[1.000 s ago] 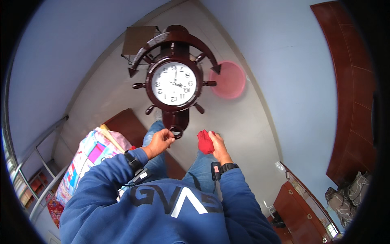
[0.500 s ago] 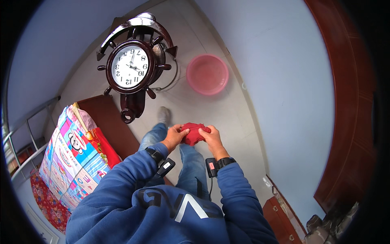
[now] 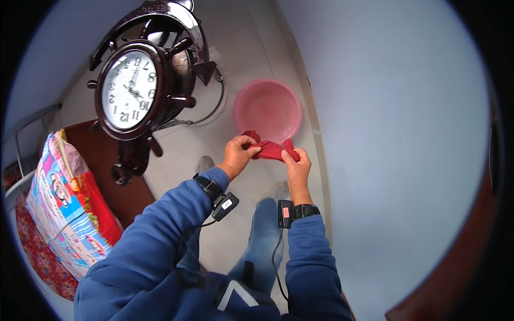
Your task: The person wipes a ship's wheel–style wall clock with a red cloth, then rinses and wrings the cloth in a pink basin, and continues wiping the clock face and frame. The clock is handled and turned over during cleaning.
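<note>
A person looks down at their own two hands. Both hands hold one red cloth (image 3: 270,150), and it hangs in the air between them, just in front of the person's body.

The left hand (image 3: 238,155) has its fingers curled shut around the left end of the cloth. The right hand (image 3: 296,165) pinches the right end, with its fingers closed on it too. So each grip is closed on the cloth. The cloth is bunched and a bit stretched from hand to hand, likely because each hand pulls on its own end.

A round pink basin (image 3: 266,109) sits on the pale floor (image 3: 241,32) right under the hands. The cloth is above the near edge of the basin, so drips would fall in there. I cannot tell if there is water in the basin.

A big dark wooden clock (image 3: 140,88), shaped like a ship's wheel, stands to the left. It has a white face. Below it is a dark wooden piece of furniture (image 3: 107,171), and beside that a bright folded blanket (image 3: 64,203) with many colours.

The person wears blue sleeves (image 3: 176,230) and a black band on each wrist, each with a small device and a wire. A plain wall (image 3: 396,134) is on the right.
</note>
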`<control>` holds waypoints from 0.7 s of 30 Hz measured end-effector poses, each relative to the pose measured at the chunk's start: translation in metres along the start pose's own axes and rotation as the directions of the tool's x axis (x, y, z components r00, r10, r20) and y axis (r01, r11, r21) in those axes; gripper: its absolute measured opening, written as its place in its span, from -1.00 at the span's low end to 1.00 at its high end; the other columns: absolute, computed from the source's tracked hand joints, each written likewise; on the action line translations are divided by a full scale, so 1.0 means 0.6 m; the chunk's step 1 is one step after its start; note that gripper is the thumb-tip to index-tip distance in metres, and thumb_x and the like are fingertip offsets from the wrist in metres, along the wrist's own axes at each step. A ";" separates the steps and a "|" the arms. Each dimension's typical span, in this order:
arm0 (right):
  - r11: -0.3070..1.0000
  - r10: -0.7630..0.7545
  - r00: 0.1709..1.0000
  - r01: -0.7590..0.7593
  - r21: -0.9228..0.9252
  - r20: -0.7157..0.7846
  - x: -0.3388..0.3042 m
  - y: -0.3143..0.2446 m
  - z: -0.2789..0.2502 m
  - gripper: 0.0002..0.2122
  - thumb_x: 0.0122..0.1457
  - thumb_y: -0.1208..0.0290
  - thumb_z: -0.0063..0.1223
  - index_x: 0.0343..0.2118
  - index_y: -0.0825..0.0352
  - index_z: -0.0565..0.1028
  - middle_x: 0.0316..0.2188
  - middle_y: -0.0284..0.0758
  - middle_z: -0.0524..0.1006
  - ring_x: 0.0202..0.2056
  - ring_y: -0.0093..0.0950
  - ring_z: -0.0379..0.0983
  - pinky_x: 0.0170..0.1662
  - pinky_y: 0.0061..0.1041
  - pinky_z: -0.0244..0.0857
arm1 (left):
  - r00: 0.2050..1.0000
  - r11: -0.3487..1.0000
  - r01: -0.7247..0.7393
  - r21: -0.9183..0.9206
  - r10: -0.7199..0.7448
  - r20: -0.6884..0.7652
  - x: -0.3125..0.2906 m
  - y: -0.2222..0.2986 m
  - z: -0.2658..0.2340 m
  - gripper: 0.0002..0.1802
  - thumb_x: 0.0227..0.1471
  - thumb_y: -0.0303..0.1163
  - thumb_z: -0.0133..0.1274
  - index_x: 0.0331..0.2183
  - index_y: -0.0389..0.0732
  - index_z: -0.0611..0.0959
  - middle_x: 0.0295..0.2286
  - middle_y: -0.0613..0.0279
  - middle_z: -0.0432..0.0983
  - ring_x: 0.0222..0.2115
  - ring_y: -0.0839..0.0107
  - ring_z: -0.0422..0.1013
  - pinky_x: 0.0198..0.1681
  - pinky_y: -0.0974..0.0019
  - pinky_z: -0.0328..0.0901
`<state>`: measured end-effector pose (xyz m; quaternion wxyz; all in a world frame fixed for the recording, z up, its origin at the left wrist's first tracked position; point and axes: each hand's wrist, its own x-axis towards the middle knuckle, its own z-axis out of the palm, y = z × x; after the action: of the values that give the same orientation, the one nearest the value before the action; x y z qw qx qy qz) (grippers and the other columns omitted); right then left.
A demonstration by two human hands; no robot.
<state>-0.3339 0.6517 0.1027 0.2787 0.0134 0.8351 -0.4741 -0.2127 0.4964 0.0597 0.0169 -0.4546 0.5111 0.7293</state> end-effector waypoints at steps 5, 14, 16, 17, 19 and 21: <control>0.769 -0.437 0.890 0.445 -0.459 0.130 0.156 0.144 0.036 -0.83 -0.15 0.62 0.29 -0.44 0.30 0.55 0.16 -0.05 0.34 0.13 -0.06 0.28 0.17 -0.25 0.22 | 0.881 0.881 -0.327 0.341 0.415 -0.227 0.153 -0.147 0.045 -0.81 -0.20 -0.50 0.36 -0.42 -0.17 0.70 -0.09 0.08 0.52 -0.09 0.13 0.46 -0.07 0.26 0.38; 0.511 -0.196 0.786 0.593 -0.623 0.587 0.300 0.361 0.147 -0.50 0.07 0.63 -0.02 0.06 -0.02 0.54 0.33 -0.18 0.16 0.30 0.04 0.04 0.28 -0.13 0.11 | 0.958 0.843 -0.261 0.470 0.285 0.020 0.322 -0.366 0.068 -0.55 -0.18 -0.71 0.14 -0.15 -0.21 0.65 0.03 -0.05 0.42 0.04 0.03 0.39 0.09 0.23 0.33; 0.362 -0.065 0.730 0.652 -0.666 0.680 0.329 0.382 0.173 -0.48 0.14 0.54 -0.06 0.15 -0.13 0.45 0.38 -0.29 0.07 0.36 -0.03 -0.08 0.28 0.08 0.01 | 0.927 0.818 -0.273 0.507 0.365 -0.090 0.348 -0.383 0.067 -0.46 -0.16 -0.68 0.13 -0.04 -0.23 0.57 0.06 -0.14 0.37 0.08 -0.02 0.34 0.14 0.18 0.27; 0.292 -0.031 0.736 0.654 -0.698 0.677 0.342 0.390 0.182 -0.50 0.15 0.51 -0.06 0.16 -0.13 0.44 0.38 -0.30 0.06 0.37 -0.05 -0.09 0.27 0.13 0.01 | 0.927 0.813 -0.264 0.519 0.362 -0.095 0.363 -0.386 0.063 -0.43 -0.13 -0.64 0.15 0.02 -0.24 0.52 0.08 -0.19 0.33 0.10 -0.06 0.29 0.18 0.14 0.23; 0.245 -0.047 0.797 0.593 -0.767 0.602 0.370 0.397 0.198 -0.55 0.20 0.43 -0.09 0.15 -0.12 0.45 0.36 -0.32 0.08 0.37 -0.09 -0.09 0.24 0.25 -0.03 | 0.946 0.853 -0.199 0.482 0.296 -0.134 0.393 -0.386 0.066 -0.36 -0.11 -0.55 0.19 0.08 -0.27 0.45 0.08 -0.24 0.30 0.13 -0.10 0.25 0.20 0.08 0.19; 0.228 -0.011 0.761 0.633 -0.739 0.648 0.387 0.398 0.210 -0.58 0.19 0.39 -0.06 0.12 -0.10 0.48 0.34 -0.31 0.12 0.36 -0.08 -0.06 0.24 0.24 -0.04 | 0.961 0.919 -0.113 0.377 0.197 -0.192 0.427 -0.378 0.083 -0.32 -0.11 -0.47 0.24 0.10 -0.29 0.42 0.06 -0.25 0.32 0.12 -0.13 0.26 0.19 0.06 0.21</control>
<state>-0.4046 0.6264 -0.2455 0.3327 -0.4617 0.8191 0.0717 -0.2839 0.5296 -0.2770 -0.0160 -0.4814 0.6701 0.5648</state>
